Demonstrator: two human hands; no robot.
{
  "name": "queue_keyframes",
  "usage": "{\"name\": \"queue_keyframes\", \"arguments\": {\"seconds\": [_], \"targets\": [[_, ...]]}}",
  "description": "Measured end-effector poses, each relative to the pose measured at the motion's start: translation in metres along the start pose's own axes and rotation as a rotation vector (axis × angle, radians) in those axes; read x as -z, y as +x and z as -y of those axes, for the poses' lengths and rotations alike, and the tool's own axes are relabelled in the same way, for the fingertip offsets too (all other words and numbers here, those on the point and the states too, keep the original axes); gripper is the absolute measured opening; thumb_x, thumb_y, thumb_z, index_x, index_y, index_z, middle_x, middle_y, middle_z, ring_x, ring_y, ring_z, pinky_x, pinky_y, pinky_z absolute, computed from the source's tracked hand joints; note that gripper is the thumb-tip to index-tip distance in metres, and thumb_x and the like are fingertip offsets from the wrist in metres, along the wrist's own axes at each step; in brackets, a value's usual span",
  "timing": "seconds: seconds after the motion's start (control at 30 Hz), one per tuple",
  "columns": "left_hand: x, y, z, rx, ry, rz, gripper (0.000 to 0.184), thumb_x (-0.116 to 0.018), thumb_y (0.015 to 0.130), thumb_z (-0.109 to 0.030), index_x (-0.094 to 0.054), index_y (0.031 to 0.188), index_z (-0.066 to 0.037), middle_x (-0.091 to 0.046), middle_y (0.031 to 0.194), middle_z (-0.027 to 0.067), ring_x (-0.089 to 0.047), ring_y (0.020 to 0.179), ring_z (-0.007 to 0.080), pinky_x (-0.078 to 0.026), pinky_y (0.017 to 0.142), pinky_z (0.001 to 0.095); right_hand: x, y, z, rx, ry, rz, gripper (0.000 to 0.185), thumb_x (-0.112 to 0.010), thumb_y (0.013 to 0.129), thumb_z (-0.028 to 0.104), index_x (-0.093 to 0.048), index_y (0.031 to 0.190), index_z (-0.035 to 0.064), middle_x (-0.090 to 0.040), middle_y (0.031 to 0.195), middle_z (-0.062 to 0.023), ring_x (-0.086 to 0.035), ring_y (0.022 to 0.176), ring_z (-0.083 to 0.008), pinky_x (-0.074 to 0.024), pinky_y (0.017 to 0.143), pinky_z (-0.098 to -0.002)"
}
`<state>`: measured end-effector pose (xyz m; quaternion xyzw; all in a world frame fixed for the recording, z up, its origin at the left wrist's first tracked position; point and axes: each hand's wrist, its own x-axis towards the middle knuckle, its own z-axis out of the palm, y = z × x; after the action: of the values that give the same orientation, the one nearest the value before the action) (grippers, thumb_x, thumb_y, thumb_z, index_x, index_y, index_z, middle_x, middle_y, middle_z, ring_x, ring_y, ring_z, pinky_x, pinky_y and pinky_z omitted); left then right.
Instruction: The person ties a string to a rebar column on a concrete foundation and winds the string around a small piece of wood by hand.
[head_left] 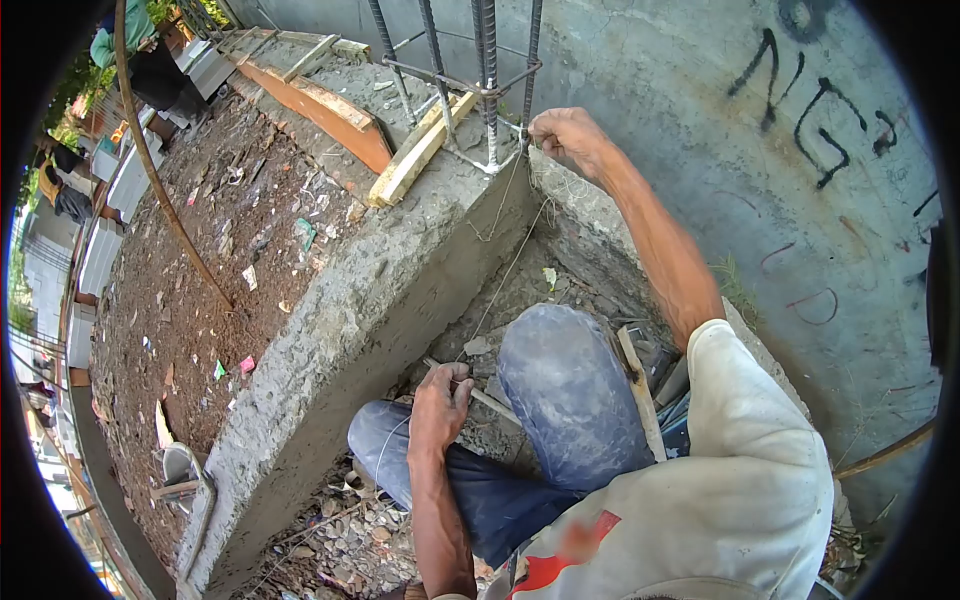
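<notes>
The person's right hand (568,138), fingers curled, is just beside the foot of an upright cage of ribbed grey steel bars (491,110) at the corner of a low, rough grey concrete wall (330,320). The left hand (438,408), near the knee of dusty blue trousers (572,375), pinches a thin pale string (524,246) that slants up toward that corner. A slim pale rod (496,407) passes by the left hand; whether it is held is unclear. Pale yellow wooden strips (415,165) and an orange-brown wooden board (318,108) lie atop the concrete left of the bars.
</notes>
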<state>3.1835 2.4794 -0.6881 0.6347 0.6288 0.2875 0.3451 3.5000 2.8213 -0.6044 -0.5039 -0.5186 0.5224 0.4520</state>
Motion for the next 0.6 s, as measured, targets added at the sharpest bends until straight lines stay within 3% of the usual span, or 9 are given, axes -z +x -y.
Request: {"name": "queue_keyframes", "arguments": {"seconds": [0.23, 0.3, 0.43, 0.5, 0.53, 0.57, 0.6], "targets": [[0.000, -0.002, 0.005, -0.015, 0.036, -0.017, 0.022, -0.074, 0.093, -0.008, -0.069, 0.113, 0.000, -0.073, 0.102, 0.0193, -0.074, 0.090, 0.0355, -0.059, 0.081, 0.0431, -0.008, 0.011, -0.004, 0.122, -0.287, -0.085, 0.012, -0.067, 0.086, 0.014, -0.064, 0.078, 0.0057, -0.055, 0.069, 0.0011, -0.048, 0.061, -0.0104, -0.0389, 0.056, -0.0297], [0.001, -0.003, 0.005, 0.001, 0.040, -0.013, 0.021, -0.073, 0.095, -0.011, -0.069, 0.113, 0.000, -0.072, 0.105, 0.0203, -0.072, 0.095, 0.0389, -0.058, 0.085, 0.0451, -0.011, 0.009, -0.009, -0.019, -0.031, -0.071, 0.016, -0.067, 0.085, 0.016, -0.063, 0.075, 0.0052, -0.054, 0.068, 0.0001, -0.048, 0.060, -0.0123, -0.0416, 0.056, -0.0327], [0.003, -0.003, 0.006, 0.036, 0.097, 0.041, 0.021, -0.071, 0.096, -0.013, -0.069, 0.113, -0.001, -0.071, 0.108, 0.0215, -0.070, 0.101, 0.0418, -0.056, 0.090, 0.0467, -0.021, -0.001, -0.004, -0.129, 0.111, -0.111, 0.020, -0.067, 0.085, 0.018, -0.062, 0.070, 0.0045, -0.059, 0.069, -0.0021, -0.055, 0.060, -0.0153, -0.0468, 0.058, -0.0363], [0.003, 0.000, 0.008, 0.041, 0.126, 0.086, 0.022, -0.071, 0.096, -0.015, -0.069, 0.113, -0.001, -0.071, 0.111, 0.0220, -0.069, 0.103, 0.0425, -0.055, 0.091, 0.0477, -0.029, -0.009, 0.000, 0.372, -0.642, -0.412, 0.022, -0.067, 0.087, 0.017, -0.064, 0.069, 0.0040, -0.067, 0.074, -0.0053, -0.062, 0.062, -0.0163, -0.0502, 0.058, -0.0368], [0.002, 0.000, 0.009, 0.041, 0.135, 0.088, 0.023, -0.071, 0.095, -0.015, -0.070, 0.113, -0.001, -0.071, 0.110, 0.0223, -0.069, 0.103, 0.0432, -0.055, 0.091, 0.0483, -0.026, -0.004, -0.013, 0.609, -0.809, -0.461, 0.015, -0.067, 0.089, 0.014, -0.068, 0.081, 0.0011, -0.071, 0.080, -0.0089, -0.067, 0.065, -0.0166, -0.0529, 0.059, -0.0334], [0.001, 0.000, 0.010, 0.047, 0.131, 0.091, 0.023, -0.071, 0.095, -0.015, -0.070, 0.113, -0.001, -0.071, 0.110, 0.0223, -0.069, 0.103, 0.0432, -0.055, 0.091, 0.0483, -0.029, -0.013, -0.014, 0.604, -0.812, -0.455, 0.015, -0.067, 0.089, 0.014, -0.068, 0.081, 0.0011, -0.071, 0.080, -0.0089, -0.067, 0.065, -0.0166, -0.0529, 0.059, -0.0334], [0.000, -0.001, 0.011, 0.033, 0.135, 0.074, 0.022, -0.072, 0.094, -0.013, -0.070, 0.111, 0.000, -0.071, 0.106, 0.0221, -0.069, 0.099, 0.0417, -0.055, 0.088, 0.0468, -0.034, -0.029, -0.014, 0.344, -0.448, -0.354, 0.015, -0.070, 0.090, 0.015, -0.067, 0.091, -0.0006, -0.071, 0.082, -0.0092, -0.068, 0.068, -0.0158, -0.0538, 0.061, -0.0315]]}}
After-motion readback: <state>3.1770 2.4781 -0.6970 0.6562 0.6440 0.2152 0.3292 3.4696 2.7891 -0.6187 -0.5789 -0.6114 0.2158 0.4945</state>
